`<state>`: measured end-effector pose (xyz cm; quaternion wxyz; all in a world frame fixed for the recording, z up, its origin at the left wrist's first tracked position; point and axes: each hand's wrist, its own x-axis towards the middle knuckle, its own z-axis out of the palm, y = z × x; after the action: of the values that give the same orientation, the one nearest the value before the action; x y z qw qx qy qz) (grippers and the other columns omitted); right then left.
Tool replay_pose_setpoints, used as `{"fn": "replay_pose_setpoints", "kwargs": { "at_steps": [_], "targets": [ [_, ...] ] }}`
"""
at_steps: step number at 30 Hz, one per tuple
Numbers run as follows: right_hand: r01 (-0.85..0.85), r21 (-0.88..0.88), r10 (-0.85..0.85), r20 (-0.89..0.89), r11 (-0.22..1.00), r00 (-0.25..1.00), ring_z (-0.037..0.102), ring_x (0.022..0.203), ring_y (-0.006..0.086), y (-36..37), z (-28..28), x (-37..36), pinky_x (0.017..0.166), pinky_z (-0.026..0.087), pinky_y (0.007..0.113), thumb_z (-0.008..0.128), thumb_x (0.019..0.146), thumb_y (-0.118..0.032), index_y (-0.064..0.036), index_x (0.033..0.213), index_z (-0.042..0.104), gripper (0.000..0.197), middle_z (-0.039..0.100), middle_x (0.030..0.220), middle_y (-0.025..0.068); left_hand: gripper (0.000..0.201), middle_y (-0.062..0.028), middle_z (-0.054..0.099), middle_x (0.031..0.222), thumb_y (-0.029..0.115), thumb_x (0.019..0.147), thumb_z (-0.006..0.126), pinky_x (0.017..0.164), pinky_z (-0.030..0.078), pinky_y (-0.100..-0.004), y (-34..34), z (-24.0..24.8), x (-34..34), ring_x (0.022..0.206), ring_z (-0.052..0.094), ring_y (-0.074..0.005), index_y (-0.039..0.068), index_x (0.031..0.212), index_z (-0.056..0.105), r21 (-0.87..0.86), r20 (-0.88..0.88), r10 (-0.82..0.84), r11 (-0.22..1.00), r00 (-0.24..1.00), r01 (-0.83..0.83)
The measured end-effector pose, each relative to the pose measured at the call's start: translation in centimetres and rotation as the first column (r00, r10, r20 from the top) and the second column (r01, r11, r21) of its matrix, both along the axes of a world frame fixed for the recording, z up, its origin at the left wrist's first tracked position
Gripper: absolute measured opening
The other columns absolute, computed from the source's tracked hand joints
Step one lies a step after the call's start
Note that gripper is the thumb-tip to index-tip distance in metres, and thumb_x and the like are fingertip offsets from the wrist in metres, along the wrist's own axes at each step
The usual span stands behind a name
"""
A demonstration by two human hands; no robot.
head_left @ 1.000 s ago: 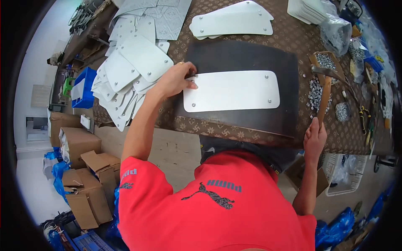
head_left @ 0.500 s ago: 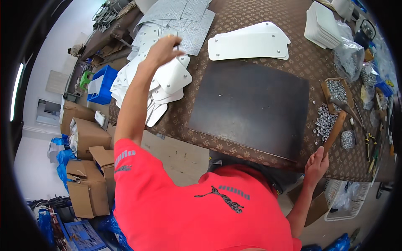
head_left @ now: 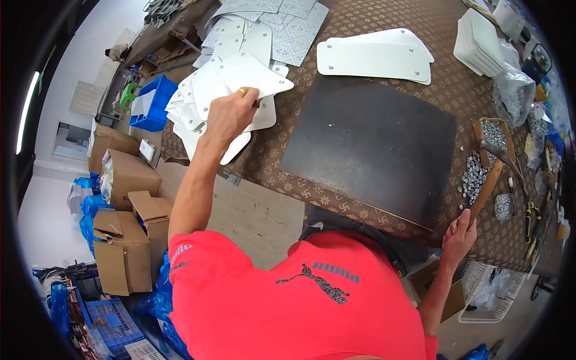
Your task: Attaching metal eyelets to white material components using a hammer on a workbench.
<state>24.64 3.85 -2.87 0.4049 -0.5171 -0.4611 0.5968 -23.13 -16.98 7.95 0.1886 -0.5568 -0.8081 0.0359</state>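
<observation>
My left hand (head_left: pixel 233 113) is closed at the near edge of a white panel (head_left: pixel 255 77) with rounded corners and metal studs. The panel is tilted over a loose pile of similar studded panels (head_left: pixel 201 105) at the left of the table. My right hand (head_left: pixel 459 239), by the table's front edge, is wrapped round the wooden handle of a hammer (head_left: pixel 487 189). The hammer's head rests near a small box of metal studs (head_left: pixel 495 133). Between my hands lies a dark flat plate (head_left: pixel 369 144) with a few small specks on it.
White panels (head_left: pixel 375 60) lie behind the dark plate, and a stack of them (head_left: pixel 477 42) stands at the far right. Loose studs (head_left: pixel 474 179), plastic bags (head_left: pixel 513 90) and pliers (head_left: pixel 531 216) crowd the right side. Patterned grey sheets (head_left: pixel 294 33) lie far left; cardboard boxes (head_left: pixel 123 249) stand on the floor.
My left hand has come back toward me from above the pile and now grips a panel, which has shifted with it. The right hand still holds the hammer; the view has shifted slightly.
</observation>
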Motion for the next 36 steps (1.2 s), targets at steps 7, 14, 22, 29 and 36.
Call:
{"fn": "replay_pose_setpoints", "kwargs": {
  "at_steps": [7,14,22,29,36],
  "targets": [
    [0.039,0.015,-0.039,0.01,0.999,0.999,0.028,0.04,0.0007,0.0,0.1,0.0,0.034,0.018,0.02,0.054,0.104,-0.038,-0.017,0.08,0.043,0.034,0.035,0.057,-0.0093,0.018,-0.0065,0.063,0.077,0.012,0.081,0.069,0.053,0.054,-0.0343,6.1,0.8,13.4,0.06,0.065,-0.0219,0.004,0.096,0.063,0.365,-0.051,-0.548,0.768,0.835,0.526],
    [0.055,-0.021,-0.055,0.014,0.998,0.998,0.029,0.04,0.0017,-0.5,0.4,-0.1,0.034,0.02,0.021,0.054,0.104,-0.038,-0.0158,0.081,0.043,0.034,0.036,0.056,-0.0082,0.024,-0.0112,0.059,0.091,0.012,0.084,0.071,0.067,0.054,-0.0355,10.9,-4.1,25.2,0.078,0.065,-0.0281,0.004,0.105,0.063,0.477,0.728,-0.55,0.835,0.409,0.275],
    [-0.036,0.081,0.024,0.138,0.996,0.99,0.03,0.041,0.0011,-0.6,1.7,0.2,0.037,0.02,0.02,0.053,0.105,-0.037,-0.014,0.081,0.044,0.034,0.036,0.057,-0.0077,0.021,-0.006,0.07,0.091,0.003,0.082,0.075,0.077,0.051,-0.0269,5.0,-5.4,11.7,0.084,0.066,-0.014,0.0,0.103,0.072,0.489,0.872,-0.449,0.79,0.194,-0.369],
    [-0.359,0.13,0.333,0.189,0.924,0.924,0.033,0.044,0.0012,-3.3,6.6,-6.4,0.039,0.023,0.019,0.052,0.105,-0.033,-0.0103,0.086,0.05,0.03,0.039,0.058,-0.0063,0.019,-0.0021,0.071,0.089,0.002,0.083,0.074,0.077,0.051,-0.0242,5.6,-7.7,7.0,0.079,0.065,-0.0088,0.0,0.102,0.072,0.447,0.888,-0.445,0.776,0.117,-0.446],
    [-0.391,0.277,0.39,0.061,0.878,0.919,0.039,0.05,0.0026,-4.8,13.9,-10.8,0.044,0.027,0.018,0.054,0.103,-0.031,-0.005,0.093,0.057,0.028,0.047,0.063,-0.0028,0.019,-0.0046,0.072,0.089,0.005,0.085,0.074,0.077,0.051,-0.0247,5.2,-9.7,6.6,0.079,0.065,-0.0097,-0.001,0.102,0.072,0.494,0.863,-0.495,0.779,0.105,-0.387]
  ]
}}
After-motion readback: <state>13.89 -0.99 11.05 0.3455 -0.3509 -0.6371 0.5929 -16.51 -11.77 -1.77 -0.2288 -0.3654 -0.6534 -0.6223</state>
